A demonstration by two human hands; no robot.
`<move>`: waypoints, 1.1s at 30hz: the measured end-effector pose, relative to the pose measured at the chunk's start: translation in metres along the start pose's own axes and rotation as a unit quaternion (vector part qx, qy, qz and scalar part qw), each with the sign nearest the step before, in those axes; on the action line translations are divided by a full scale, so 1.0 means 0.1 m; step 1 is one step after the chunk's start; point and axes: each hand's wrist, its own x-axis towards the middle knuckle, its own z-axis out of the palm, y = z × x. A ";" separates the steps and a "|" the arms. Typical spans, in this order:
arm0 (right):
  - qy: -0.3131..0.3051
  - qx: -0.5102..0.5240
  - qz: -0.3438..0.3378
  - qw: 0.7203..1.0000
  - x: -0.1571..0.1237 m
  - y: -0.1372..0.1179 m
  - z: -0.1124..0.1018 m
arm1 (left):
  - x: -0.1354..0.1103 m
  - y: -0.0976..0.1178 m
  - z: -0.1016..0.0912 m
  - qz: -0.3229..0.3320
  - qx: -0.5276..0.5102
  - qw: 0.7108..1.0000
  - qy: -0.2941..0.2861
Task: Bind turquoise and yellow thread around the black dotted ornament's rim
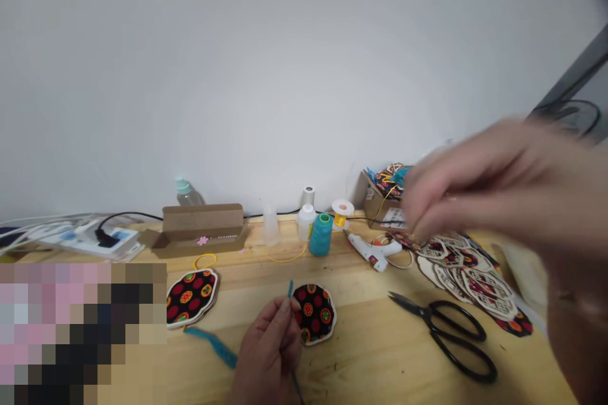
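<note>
My left hand [270,342] is closed at the front middle of the table. Thumb and forefinger pinch a thin teal cord [291,288], which shows above the fingertips and again below the hand. Against those fingers lies a black patterned fabric piece [313,315] with red and orange flowers and a white edge. My right hand [475,183] is raised at the right, near the camera and smeared by motion. Its thumb and forefinger look pressed together; what lies between them cannot be made out. Left of my left hand lies a teal tassel [213,345] beside a stack of patterned pieces [192,296].
Black-handled scissors [441,329] lie at the right, below a white glue gun [373,250]. Several patterned cutouts [470,272] spread beneath my right arm. A teal thread cone [321,235], white bottle [305,223], yellow thread spool [341,214] and cardboard box [204,228] stand along the wall.
</note>
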 end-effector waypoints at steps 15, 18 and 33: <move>-0.240 -0.166 -0.046 0.955 -0.09 0.51 1.41 | -0.10 -0.02 0.00 0.088 0.210 0.972 -0.050; -0.242 -0.069 -0.001 0.968 -0.08 0.62 1.38 | -0.08 -0.04 0.01 0.078 0.213 0.973 -0.053; -0.202 0.157 0.107 0.961 -0.06 0.88 1.41 | -0.04 -0.06 -0.02 0.065 0.220 0.972 -0.054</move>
